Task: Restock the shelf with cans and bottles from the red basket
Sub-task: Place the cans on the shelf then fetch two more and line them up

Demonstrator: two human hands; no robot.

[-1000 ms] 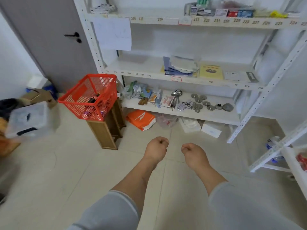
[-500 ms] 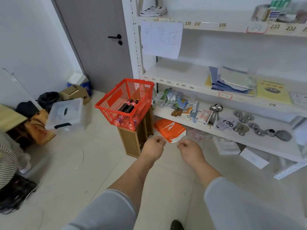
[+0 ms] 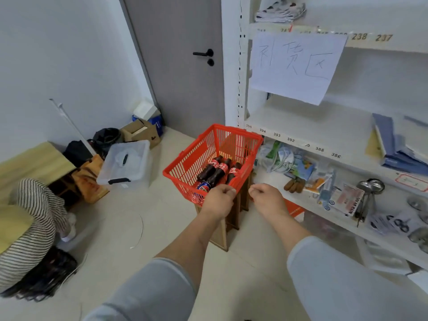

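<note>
A red basket (image 3: 185,164) stands on a small wooden stand (image 3: 221,235) beside the white shelf (image 3: 291,122). Three dark cola bottles (image 3: 216,169) with red labels lie inside it, and a blue can (image 3: 203,186) lies at the near end. My left hand (image 3: 218,200) is a curled fist holding nothing, just in front of the basket's near rim. My right hand (image 3: 266,198) is curled and holds nothing too, to the right of the basket's near corner. Whether either hand touches the basket is unclear.
The lower shelf (image 3: 324,205) holds packets, ladles and small metal items. The middle board carries blue folders (image 3: 393,149) at the right. A paper sign (image 3: 294,66) hangs above. A clear lidded bin (image 3: 126,162), boxes and a striped garment (image 3: 34,225) crowd the floor at left. A grey door (image 3: 180,66) is behind.
The view has swung left and come closer to the basket. Both fists have moved up to the basket's near rim, still curled and holding nothing.
</note>
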